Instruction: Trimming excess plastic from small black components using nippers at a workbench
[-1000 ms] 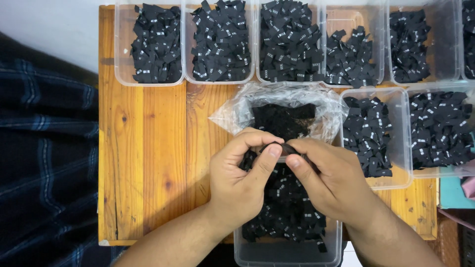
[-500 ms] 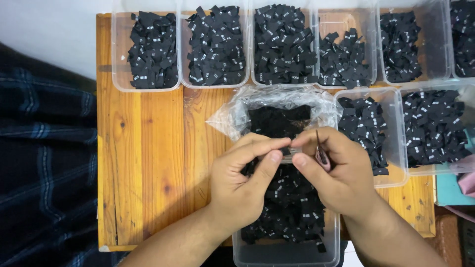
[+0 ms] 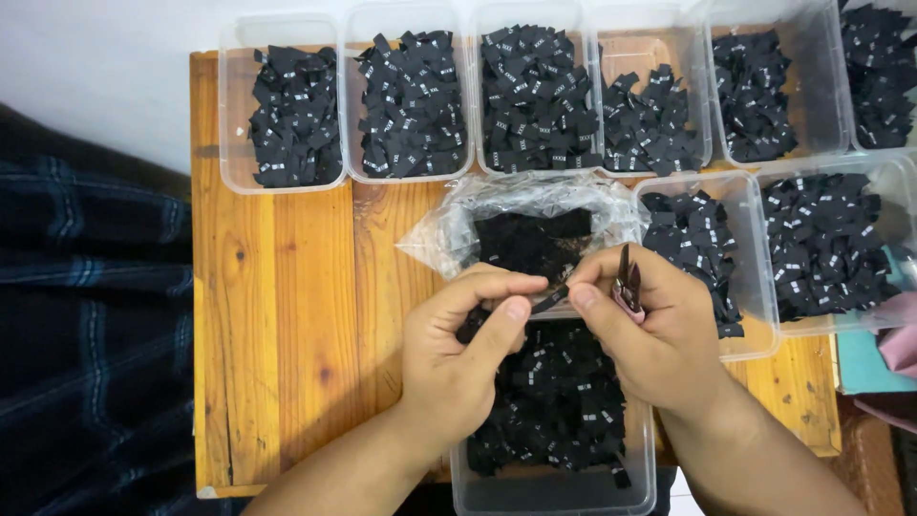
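Wooden table (image 3: 287,315) is carrying label tubs while the left hand (image 3: 458,354) and right hand (image 3: 650,334) are pinching one black label (image 3: 550,301) (snips (image 3: 627,282) tucked in the right, at one o'clock), apparently mid-sort.

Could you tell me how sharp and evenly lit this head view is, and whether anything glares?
Head view: sharp and evenly lit, soft shadows; mild glare on the crinkled plastic bag; left hand and right hand crisp, pinching a small black label.
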